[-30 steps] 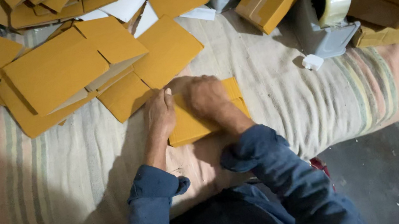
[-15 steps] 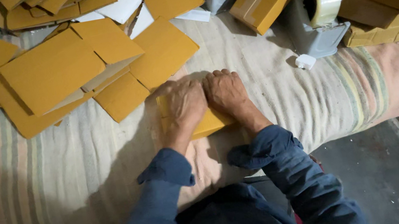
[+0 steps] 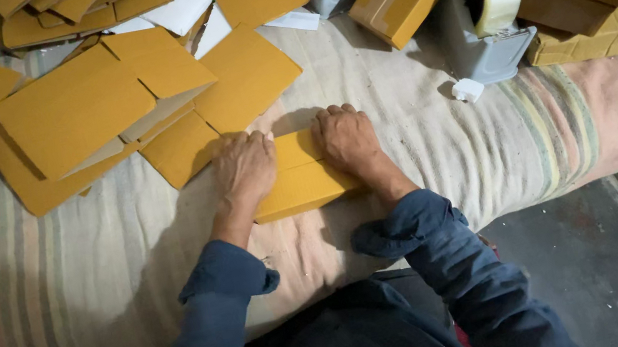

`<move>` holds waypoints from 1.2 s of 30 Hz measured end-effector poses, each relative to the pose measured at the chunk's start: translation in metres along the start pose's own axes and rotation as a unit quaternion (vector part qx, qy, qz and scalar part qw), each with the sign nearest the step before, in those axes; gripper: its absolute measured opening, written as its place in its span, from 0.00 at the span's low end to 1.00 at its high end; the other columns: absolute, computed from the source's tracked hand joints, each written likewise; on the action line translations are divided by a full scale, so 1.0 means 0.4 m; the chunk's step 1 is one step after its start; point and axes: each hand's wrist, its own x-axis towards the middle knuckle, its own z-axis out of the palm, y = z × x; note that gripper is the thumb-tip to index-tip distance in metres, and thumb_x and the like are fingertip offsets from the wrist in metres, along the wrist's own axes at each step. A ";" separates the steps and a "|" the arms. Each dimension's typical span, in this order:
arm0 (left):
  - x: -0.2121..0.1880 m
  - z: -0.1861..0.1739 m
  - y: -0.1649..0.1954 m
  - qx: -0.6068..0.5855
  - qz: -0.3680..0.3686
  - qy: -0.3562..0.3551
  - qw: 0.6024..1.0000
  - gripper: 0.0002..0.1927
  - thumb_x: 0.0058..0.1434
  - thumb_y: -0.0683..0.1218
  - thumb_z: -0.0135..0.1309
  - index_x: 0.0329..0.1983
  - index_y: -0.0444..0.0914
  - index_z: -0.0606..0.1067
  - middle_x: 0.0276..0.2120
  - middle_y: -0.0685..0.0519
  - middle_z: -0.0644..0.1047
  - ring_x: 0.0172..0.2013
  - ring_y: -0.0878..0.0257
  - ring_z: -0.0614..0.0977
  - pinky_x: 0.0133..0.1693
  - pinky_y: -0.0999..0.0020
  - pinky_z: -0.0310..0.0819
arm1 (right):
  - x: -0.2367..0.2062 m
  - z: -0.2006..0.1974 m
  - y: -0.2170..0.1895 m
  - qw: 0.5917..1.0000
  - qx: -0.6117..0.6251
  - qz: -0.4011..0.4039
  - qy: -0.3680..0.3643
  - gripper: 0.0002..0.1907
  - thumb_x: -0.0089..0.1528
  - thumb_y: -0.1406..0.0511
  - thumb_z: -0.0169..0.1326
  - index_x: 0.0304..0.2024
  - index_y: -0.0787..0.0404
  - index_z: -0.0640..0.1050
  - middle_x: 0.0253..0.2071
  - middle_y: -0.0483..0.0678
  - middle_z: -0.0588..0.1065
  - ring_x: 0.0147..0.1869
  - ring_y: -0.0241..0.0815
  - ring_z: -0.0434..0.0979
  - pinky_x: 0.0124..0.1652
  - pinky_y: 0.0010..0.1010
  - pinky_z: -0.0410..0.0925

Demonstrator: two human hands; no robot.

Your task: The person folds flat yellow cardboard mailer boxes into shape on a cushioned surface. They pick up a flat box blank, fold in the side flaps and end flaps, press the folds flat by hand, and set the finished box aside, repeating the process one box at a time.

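Both my hands press flat on a small yellow cardboard box (image 3: pixel 301 176) lying on the striped cloth (image 3: pixel 74 283): my left hand (image 3: pixel 244 168) covers its left end, my right hand (image 3: pixel 347 139) its right end, fingers spread, not gripping. Flat cartons (image 3: pixel 74 113) lie beyond; a tape dispenser (image 3: pixel 489 31) stands to the right.

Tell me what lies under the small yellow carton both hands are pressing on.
The yellow carton rests on the striped cloth covering the work surface. The left hand and right hand press its ends. Anything directly beneath it or inside it is hidden.
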 end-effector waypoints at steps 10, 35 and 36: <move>0.029 0.033 0.112 -0.031 0.127 -0.006 0.991 0.16 0.72 0.52 0.41 0.53 0.39 0.74 0.53 0.46 0.78 0.60 0.50 0.76 0.62 0.43 0.63 | 0.000 0.009 0.016 1.000 0.000 -0.016 -0.001 0.12 0.66 0.60 0.48 0.38 0.62 0.78 0.36 0.57 0.78 0.41 0.59 0.78 0.42 0.48 0.71; -0.170 0.016 -0.065 -0.079 0.206 0.057 0.974 0.62 0.39 0.59 0.75 0.74 0.37 0.56 0.74 0.44 0.53 0.74 0.45 0.51 0.72 0.54 0.49 | -0.103 -0.145 -0.046 0.976 -0.043 -0.124 -0.176 0.67 0.46 0.32 0.58 0.74 0.65 0.56 0.75 0.62 0.53 0.79 0.59 0.46 0.72 0.54 0.40; -0.176 0.014 -0.076 -0.082 0.207 0.062 0.973 0.62 0.39 0.58 0.74 0.74 0.37 0.56 0.75 0.45 0.53 0.75 0.46 0.51 0.72 0.56 0.49 | -0.110 -0.157 -0.027 0.978 -0.024 -0.114 -0.172 0.67 0.46 0.32 0.59 0.74 0.66 0.55 0.75 0.62 0.53 0.80 0.59 0.45 0.73 0.54 0.39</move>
